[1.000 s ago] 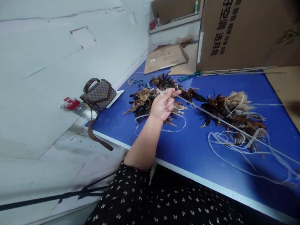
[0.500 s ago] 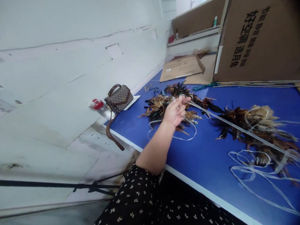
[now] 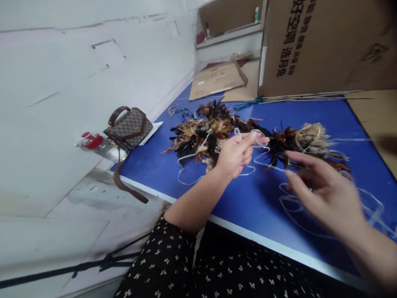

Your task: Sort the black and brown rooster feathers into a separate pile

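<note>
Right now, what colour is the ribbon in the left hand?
The ribbon is whitish, semi-transparent; see head view.

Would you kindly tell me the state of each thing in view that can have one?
Left hand, fingertips pinched on the ribbon
Right hand, thumb and forefinger apart
Ribbon, slack between the hands, looped near the left
Feather bunches, spread loosely on the blue table
Handbag, apparently closed
Bottle, capped in red
Large cardboard panel, upright
Cardboard sheet, lying down

The light is soft, the right hand blurred.
</note>
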Demonstrator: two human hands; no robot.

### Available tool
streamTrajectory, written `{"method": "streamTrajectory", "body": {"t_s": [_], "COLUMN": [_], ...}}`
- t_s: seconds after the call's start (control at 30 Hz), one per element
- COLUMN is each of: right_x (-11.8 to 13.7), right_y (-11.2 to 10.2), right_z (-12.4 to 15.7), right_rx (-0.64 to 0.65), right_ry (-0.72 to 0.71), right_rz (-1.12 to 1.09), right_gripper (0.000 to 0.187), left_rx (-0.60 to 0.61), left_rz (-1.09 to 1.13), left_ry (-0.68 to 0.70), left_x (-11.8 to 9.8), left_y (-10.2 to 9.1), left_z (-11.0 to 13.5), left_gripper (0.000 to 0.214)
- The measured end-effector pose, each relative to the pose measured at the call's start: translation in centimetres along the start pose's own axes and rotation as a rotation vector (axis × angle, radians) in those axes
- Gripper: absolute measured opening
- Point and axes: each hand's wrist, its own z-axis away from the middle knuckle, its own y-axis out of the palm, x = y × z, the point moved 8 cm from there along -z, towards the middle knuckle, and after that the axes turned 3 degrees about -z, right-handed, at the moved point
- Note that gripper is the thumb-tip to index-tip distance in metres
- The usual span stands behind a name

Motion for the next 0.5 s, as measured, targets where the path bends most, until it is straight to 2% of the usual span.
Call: {"method": "streamTrajectory", "body": {"t_s": [0.03, 0.13, 0.23, 0.33, 0.43, 0.5], "right_x": [-0.6, -1.5, -2.6, -4.0, -5.3, -6.0], "right_y": [1.8, 4.7, 5.5, 5.3, 4.6, 4.2], "right_z": [-1.1, -4.0, -4.8, -4.1, -3.4, -3.2], "right_rx": [0.071, 0.077, 0.068, 0.071, 0.039, -0.003], "right_ry": [0.038, 0.029, 0.042, 0.117, 0.216, 0.266], "right_rz": [-0.058, -0.183, -0.160, -0.188, -0.257, -0.295], "right_gripper": [0.052, 0.044, 0.038, 0.045, 0.051, 0.051], "left_rx": [0.009, -0.005, -0.015, -0.071, -0.287, -0.330], "left_rz": [-0.004, -0.020, -0.075, -0.201, -0.309, -0.380], "left_ry": [-0.021, -0.054, -0.080, -0.074, 0.198, 0.388], "left_x": [0.4, 1.0, 1.6, 2.3, 0.8, -0.1], "left_y": [0.4, 0.5, 0.0, -1.1, -2.7, -2.6], "left_z": [0.2, 0.4, 0.1, -0.4, -0.4, 0.1], "left_gripper": [0.036, 0.038, 0.040, 0.044, 0.046, 0.045]}}
